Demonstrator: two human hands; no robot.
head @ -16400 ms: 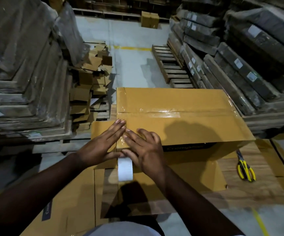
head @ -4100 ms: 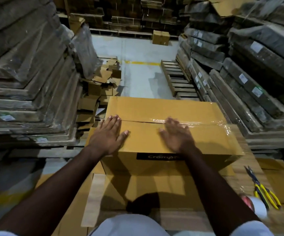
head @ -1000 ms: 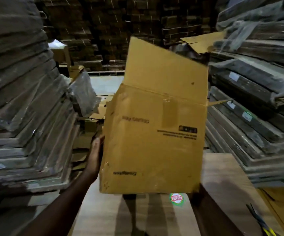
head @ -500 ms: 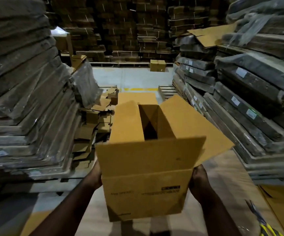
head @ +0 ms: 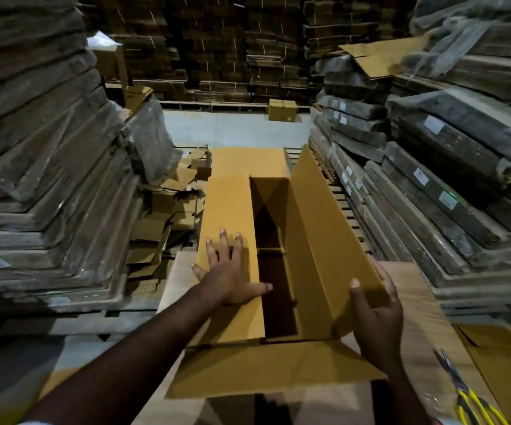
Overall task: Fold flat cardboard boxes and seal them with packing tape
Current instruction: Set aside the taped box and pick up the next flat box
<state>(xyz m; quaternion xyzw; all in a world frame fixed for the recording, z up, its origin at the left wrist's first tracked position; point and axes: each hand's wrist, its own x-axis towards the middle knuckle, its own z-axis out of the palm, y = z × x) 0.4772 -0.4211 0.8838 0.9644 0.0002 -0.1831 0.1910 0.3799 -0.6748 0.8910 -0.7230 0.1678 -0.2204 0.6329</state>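
We stand at wooden table (head: 413, 302), box (head: 278, 271) centred on it, top open. Left hand (head: 232, 277) flat, pressing left flap (head: 229, 216). Right hand (head: 377, 320) grips right flap (head: 324, 240). Scissors (head: 468, 403) at 5 o'clock. Wrapped cardboard stacks (head: 42, 148) at 9 and 3 o'clock.

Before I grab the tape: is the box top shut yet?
Not yet. The cardboard box gapes open; the left hand presses one long flap down, the right hand holds the other raised.

Both hands reach forward: left hand (head: 229, 279) flat, right hand (head: 377, 314) gripping.
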